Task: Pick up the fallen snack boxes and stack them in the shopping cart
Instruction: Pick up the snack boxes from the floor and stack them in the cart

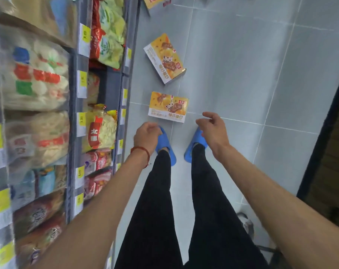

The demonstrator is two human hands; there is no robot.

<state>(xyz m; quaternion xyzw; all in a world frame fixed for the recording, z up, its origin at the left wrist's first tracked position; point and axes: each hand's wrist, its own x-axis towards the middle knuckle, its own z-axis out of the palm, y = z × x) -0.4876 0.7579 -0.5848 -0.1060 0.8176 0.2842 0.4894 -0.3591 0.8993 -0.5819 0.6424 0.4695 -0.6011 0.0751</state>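
Lying on grey floor tiles (242, 74) beside stocked shelves (75, 84) are snack boxes (168, 107).

Bare floor (242, 78) lies right of the fallen boxes (168, 106); shelving (124, 84) crowds their left.

Both arms reach down, left hand (146, 137) and right hand (211, 129) loosely curled, holding nothing.

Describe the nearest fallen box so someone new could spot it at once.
Right of the snack shelving, yellow boxes lie along the grey tile floor. Take the one just ahead of the blue slippers: the nearest box. Unlike the tilted middle box, it lies almost square to the view.
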